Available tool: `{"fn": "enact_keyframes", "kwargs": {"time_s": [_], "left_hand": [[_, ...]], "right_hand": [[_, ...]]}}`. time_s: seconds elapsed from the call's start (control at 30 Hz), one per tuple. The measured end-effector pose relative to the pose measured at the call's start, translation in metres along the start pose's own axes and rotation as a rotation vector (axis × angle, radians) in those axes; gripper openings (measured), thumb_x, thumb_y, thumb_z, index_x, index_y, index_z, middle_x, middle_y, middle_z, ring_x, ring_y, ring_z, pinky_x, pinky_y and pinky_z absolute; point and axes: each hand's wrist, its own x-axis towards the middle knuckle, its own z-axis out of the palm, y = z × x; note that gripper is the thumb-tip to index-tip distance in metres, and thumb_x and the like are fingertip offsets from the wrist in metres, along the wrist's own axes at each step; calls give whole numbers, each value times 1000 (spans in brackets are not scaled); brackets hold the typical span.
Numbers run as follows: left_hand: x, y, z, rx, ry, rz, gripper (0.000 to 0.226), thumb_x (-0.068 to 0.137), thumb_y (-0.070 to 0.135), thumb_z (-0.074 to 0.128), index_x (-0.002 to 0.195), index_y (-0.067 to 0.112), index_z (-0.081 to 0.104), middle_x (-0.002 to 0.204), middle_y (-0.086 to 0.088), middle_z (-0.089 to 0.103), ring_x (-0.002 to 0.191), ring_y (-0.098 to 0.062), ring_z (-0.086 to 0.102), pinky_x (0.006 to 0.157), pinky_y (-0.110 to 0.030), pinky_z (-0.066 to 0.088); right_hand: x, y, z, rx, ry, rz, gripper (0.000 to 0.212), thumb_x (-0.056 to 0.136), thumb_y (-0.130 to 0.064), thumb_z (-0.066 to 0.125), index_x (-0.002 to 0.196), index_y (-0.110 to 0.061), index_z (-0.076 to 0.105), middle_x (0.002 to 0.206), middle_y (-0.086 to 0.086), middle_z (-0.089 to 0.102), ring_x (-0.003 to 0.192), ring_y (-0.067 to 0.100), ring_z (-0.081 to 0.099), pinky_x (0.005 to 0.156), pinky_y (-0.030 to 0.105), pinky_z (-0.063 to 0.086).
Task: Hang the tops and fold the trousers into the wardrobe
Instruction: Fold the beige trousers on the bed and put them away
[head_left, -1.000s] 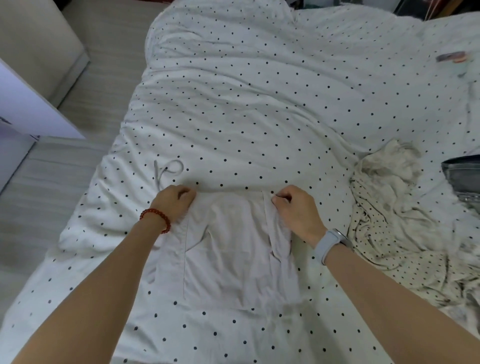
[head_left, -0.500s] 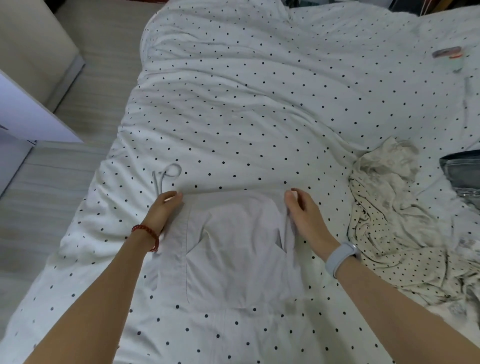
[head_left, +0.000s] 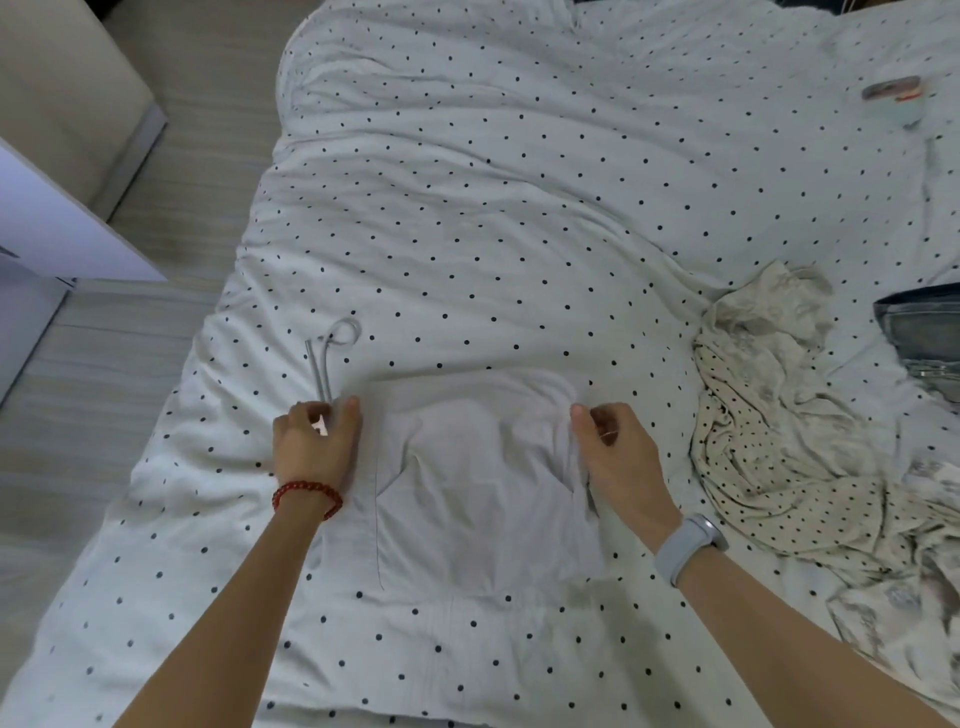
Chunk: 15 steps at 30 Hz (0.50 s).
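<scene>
Trousers (head_left: 483, 488): a pale, plain white folded garment is lying flat on the bed at 6 o'clock of the view, between the two hands. Its long axis is running from 6 to 12 o'clock, with the far folded edge pointing to 12. The cloth is looking thin and soft, with a stitched seam down its 9 o'clock side and a curved pocket line.
Drawstring (head_left: 330, 358): a thin pale cord is trailing off the far corner toward 11 o'clock, ending in a small loop.
Left hand (head_left: 317, 447): it is resting at the garment's 9 o'clock far corner, fingers curling and pinching the corner where the cord begins. A red bead bracelet (head_left: 307, 496) is circling the wrist.
Right hand (head_left: 618, 457): it is sitting at the 3 o'clock far corner, fingers curling round the cloth edge, thumb pointing to 12. A grey band watch (head_left: 685, 551) is sitting on the wrist.
Bedcover (head_left: 519, 208): white, rumpled, quilted-looking fabric dotted with small black spots is filling most of the view.
Spotted garment (head_left: 779, 441): cream crumpled cloth with dark dots is lying in a heap at 3 o'clock, well apart from the trousers.
Denim (head_left: 919, 332): a blue-grey piece is showing at the 3 o'clock edge.
Floor (head_left: 104, 389): pale wood-grain boards are running along 9 o'clock.
</scene>
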Motion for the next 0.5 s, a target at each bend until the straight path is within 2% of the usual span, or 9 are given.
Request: {"fn": "enact_keyframes", "kwargs": {"time_s": [0.1,0.2,0.3,0.4,0.43,0.5], "left_hand": [[-17,-9,5,124,-7,-27,29,90,33,54,96,4,56,96,-12,57,87,-28,52,73,-34,41],[-21,-9,9,99,77,27,28,93,24,46,71,6,46,79,-15,52,77,-30,50,64,-36,39],[-16,-6,6,92,129,64,33,96,23,44,69,5,46,73,-10,48,72,-27,45,58,-31,30],[-11,-1,-1,57,52,37,39,96,27,44,62,8,42,60,-6,43,67,-26,42,51,-27,29],[-9,-1,-5,33,24,10,40,96,30,44,62,9,42,61,-5,44,68,-24,43,52,-27,32],[-8,-10,-13,-1,-39,-73,39,95,39,45,72,8,49,71,-6,51,75,-24,47,64,-30,39]], "right_hand": [[-16,5,2,-97,-58,-12,37,95,-26,49,62,-15,37,55,-3,40,51,11,38,50,21,30],[-16,9,7,-87,57,-54,41,98,-20,44,59,-16,31,52,-2,35,49,15,33,49,26,30],[-16,8,7,-34,160,-92,42,97,-17,45,58,-19,31,53,-2,35,50,11,29,47,19,27],[-13,10,2,37,152,-22,37,96,-23,49,60,-17,41,55,-2,40,52,11,35,49,14,29],[-13,10,0,77,120,23,33,95,-28,50,64,-17,46,58,-1,44,53,12,40,53,18,35],[-19,12,-8,121,45,87,32,93,-37,49,69,-16,49,62,-1,49,56,14,46,58,26,45]]}}
